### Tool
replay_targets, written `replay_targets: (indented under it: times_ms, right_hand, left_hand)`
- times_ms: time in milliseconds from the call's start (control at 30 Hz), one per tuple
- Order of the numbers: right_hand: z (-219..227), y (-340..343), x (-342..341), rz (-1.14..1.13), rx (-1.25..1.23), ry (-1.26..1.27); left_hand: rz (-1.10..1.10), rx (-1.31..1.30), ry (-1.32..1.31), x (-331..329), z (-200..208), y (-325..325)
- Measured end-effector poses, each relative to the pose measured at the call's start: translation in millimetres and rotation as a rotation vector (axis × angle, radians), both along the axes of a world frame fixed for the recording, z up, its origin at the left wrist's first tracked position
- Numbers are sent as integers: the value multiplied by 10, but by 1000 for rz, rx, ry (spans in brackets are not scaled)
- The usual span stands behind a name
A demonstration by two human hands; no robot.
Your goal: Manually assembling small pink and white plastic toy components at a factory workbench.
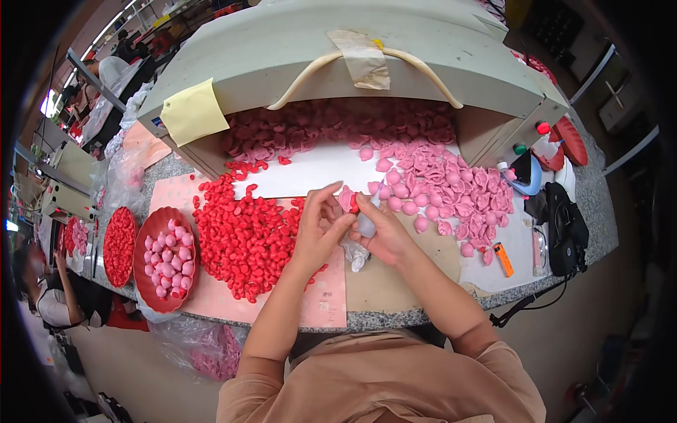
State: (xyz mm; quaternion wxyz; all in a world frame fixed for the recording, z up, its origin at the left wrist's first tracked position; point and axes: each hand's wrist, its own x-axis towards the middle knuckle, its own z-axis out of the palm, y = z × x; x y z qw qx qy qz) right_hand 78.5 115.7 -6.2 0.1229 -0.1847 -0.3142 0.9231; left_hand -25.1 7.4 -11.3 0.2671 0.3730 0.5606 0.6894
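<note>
In the middle, my left hand (315, 229) pinches a small pink shell-shaped piece (345, 195) between its fingertips. My right hand (392, 235) meets it there, its fingers closed on a red piece (354, 204) against the pink one. Tucked in the right palm is a small translucent whitish bottle (365, 225); fingers cover much of it. A large heap of red pieces (243, 240) spreads beside my left forearm. To the right of my hands lie pink balls (421, 224) and a pile of pink shell pieces (462, 176).
A grey metal hood (296, 56) arches over more pink pieces. At left stand a red dish (144, 285) of pink balls and a red dish (120, 247) of red pieces. An orange lighter (503, 259) and black bag (566, 229) lie right. Another person (60, 292) sits far left.
</note>
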Motion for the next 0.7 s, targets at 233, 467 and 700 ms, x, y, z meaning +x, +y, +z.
replay_targets:
  times_ms: [233,467,700]
  right_hand:
    - [101,-62,22,74,88,-66]
    - [69,210,87,-16,678,-236]
    - [118,295,152,-151,992,-50]
  left_hand:
    - [6,141,-219,-11,49,48]
    - [-98,270,-813,-135,49,-10]
    - [-188,162,-1061,-130,8,9]
